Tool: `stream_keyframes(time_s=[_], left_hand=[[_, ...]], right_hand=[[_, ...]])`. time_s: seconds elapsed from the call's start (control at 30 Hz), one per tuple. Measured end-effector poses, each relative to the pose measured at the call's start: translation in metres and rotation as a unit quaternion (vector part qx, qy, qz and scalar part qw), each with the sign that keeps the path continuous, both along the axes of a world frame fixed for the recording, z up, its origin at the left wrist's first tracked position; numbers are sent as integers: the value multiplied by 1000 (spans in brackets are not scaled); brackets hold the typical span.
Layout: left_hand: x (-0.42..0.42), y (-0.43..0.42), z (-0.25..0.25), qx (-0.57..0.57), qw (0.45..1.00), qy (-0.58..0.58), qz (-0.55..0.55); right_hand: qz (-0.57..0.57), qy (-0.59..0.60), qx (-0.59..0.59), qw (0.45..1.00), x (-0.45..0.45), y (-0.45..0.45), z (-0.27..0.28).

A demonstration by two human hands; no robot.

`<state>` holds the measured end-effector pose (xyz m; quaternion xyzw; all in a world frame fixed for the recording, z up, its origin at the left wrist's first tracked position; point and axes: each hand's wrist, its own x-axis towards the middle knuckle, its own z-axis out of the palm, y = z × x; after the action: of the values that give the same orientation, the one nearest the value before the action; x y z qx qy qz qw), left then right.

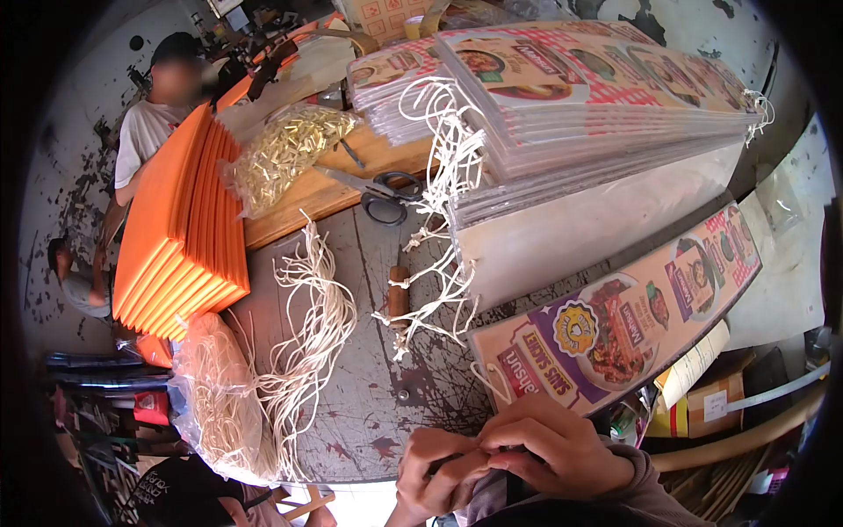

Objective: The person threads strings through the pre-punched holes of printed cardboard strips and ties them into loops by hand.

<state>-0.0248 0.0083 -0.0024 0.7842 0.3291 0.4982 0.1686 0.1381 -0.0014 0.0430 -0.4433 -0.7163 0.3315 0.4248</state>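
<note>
Both my hands meet at the table's front edge, fingers pinched together. My left hand (439, 470) and my right hand (549, 448) touch at the fingertips; what they hold is too small to make out. Just beyond them lies a long printed food panel (615, 325), with a white cord at its near left corner. Loose white strings (307, 334) spread over the dark table (378, 422). Knotted cords surround a short brown wooden piece (399, 299). Behind these rises a tall stack of plastic-covered printed panels (562, 105), with white cords hanging from its left end.
Black-handled scissors (382, 198) lie beside a bag of small gold pieces (290, 154) on a wooden board (290, 211). Orange folded sheets (184, 228) stand at left, above a bag of string (224, 404). A person (145, 132) is at the back left; others are at the left and lower left.
</note>
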Motion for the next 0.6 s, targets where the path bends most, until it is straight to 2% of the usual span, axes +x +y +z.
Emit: stream_keyframes(time_s=[0.1, 0.2, 0.33, 0.4, 0.43, 0.5, 0.57, 0.6], left_hand=[[2, -4, -4, 11, 1000, -23, 4], [4, -4, -4, 30, 999, -27, 7], [6, -9, 2, -9, 999, -26, 18], [10, -12, 8, -92, 994, -21, 56], [12, -12, 9, -91, 994, -21, 56], [18, -12, 10, -176, 975, -121, 68], [23, -13, 13, -180, 969, -142, 88], [25, -14, 19, -137, 974, -139, 115]], right_hand=[[51, 41, -44, 997, 8, 1, 0], [39, 67, -103, 992, 10, -2, -1], [34, 92, -101, 990, 9, -6, -6], [-24, 159, -63, 985, 5, -7, -10], [-24, 160, -62, 985, 4, -8, -10], [-74, 155, -41, 984, 2, -11, -9], [-84, 168, -45, 981, 2, -14, -10], [-94, 181, -50, 978, 2, -15, -10]])
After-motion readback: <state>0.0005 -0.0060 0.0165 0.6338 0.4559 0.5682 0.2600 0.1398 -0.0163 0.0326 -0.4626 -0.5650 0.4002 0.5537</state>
